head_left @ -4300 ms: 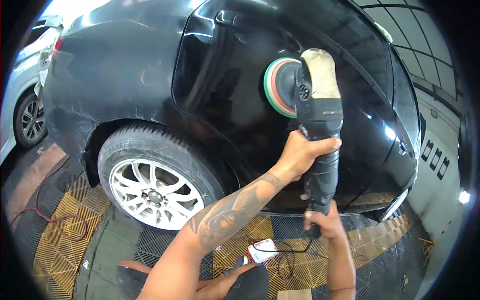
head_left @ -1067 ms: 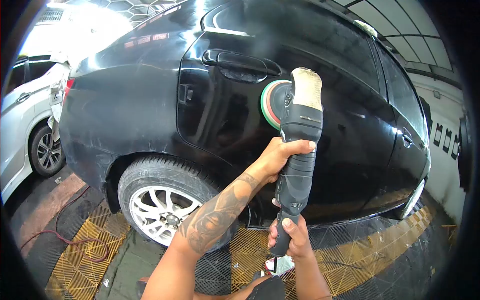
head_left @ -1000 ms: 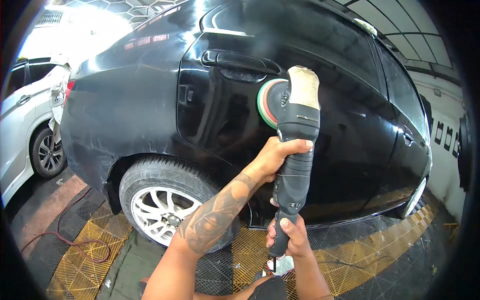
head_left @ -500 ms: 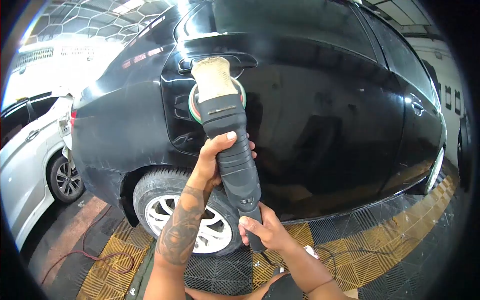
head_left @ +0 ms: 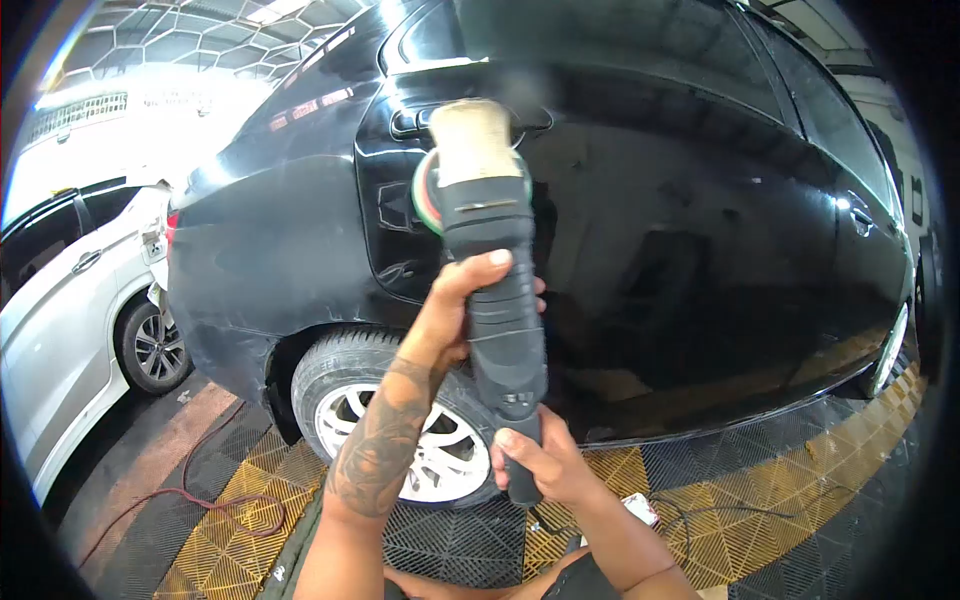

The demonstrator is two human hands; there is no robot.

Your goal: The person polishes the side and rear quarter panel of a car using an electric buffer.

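Observation:
A black electric car polisher (head_left: 505, 330) with a pale, worn head cover stands almost upright before me. My left hand (head_left: 460, 300) wraps round its ribbed body, thumb on top. Lower down, my right hand (head_left: 545, 460) grips the rear handle. The green and red edge of the round polishing pad (head_left: 427, 190) shows behind the head, at the black car's rear door (head_left: 640, 300) just below the door handle (head_left: 405, 123). Whether the whole pad face touches the paint is hidden.
Below the polisher is the car's rear wheel (head_left: 440, 450). A white car (head_left: 80, 290) stands at the left. A red hose or cord (head_left: 200, 495) lies on the black and yellow floor tiles (head_left: 780, 500), and dark cables (head_left: 720, 512) run at the right.
The car and the polisher both appear further right in the view. Relative to the door, the polisher has shifted only slightly. Both hands keep their grip.

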